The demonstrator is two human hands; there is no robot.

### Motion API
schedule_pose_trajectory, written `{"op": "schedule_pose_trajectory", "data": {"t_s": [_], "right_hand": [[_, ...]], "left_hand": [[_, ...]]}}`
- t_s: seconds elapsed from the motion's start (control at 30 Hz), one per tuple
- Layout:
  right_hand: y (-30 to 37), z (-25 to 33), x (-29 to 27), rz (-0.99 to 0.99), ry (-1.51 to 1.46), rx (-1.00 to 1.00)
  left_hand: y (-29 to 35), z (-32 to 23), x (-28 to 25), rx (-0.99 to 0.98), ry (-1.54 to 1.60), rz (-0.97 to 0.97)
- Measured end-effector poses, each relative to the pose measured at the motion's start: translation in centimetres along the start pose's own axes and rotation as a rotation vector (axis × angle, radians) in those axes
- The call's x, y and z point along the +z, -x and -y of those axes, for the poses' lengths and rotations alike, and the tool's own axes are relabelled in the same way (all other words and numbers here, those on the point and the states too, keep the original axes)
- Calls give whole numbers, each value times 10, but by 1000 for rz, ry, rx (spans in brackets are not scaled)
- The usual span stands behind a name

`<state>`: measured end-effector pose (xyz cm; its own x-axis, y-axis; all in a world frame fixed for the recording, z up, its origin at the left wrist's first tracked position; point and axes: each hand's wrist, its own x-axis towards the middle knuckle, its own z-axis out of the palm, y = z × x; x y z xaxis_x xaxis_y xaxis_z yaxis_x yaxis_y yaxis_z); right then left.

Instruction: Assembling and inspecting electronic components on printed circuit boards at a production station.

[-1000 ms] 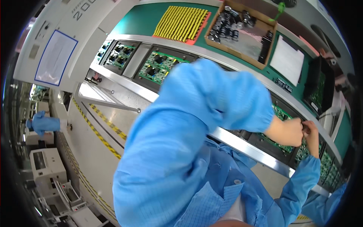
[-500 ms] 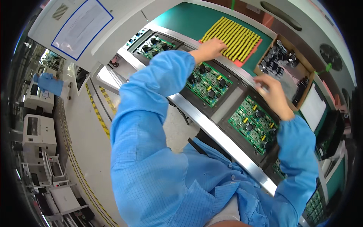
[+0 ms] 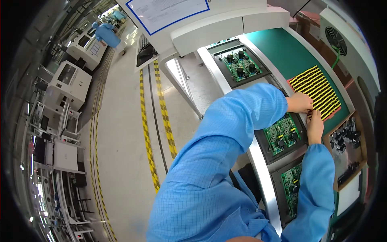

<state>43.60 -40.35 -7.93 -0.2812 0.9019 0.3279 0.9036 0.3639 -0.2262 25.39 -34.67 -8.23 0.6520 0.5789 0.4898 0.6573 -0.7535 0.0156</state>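
Head view: both hands were seen at three o'clock in the frame, brought together with fingertips near or against each other. The left hand (image 3: 300, 103) was held with fingers bent inward; the right hand (image 3: 315, 128) was raised from below, thumb and fingers curled up toward the left. Whether anything was pinched between the fingertips could not be told; contact was hidden by the fingers themselves.

Yellow-and-black striped pieces (image 3: 316, 88), laid in rows on a reddish sheet (image 3: 333, 115), were noted between twelve and one o'clock from the hands, the near lower corner overlapped by the fingers. A green mat (image 3: 278, 46) was seen underneath. From the hands, a green circuit board (image 3: 287, 137) in a dark frame was placed at eight o'clock, another board (image 3: 242, 64) at ten. A cardboard box (image 3: 361, 141) of dark cylindrical parts (image 3: 344, 135) was sited at four.

Writing: a blue-edged notice (image 3: 167, 14) was mounted on the white machine (image 3: 231, 32) at ten o'clock from the hands; its small lines were too faint to be read.
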Motion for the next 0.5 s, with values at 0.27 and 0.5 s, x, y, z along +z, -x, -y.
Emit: {"op": "schedule_pose_trajectory", "data": {"t_s": [0.27,0.5], "right_hand": [[16,7,8,-114,-58,-91],[66,-1,-129,-217,-298,-196]], "left_hand": [[11,-1,-8,95,122,-10],[24,-4,-31,-59,102,95]]}}
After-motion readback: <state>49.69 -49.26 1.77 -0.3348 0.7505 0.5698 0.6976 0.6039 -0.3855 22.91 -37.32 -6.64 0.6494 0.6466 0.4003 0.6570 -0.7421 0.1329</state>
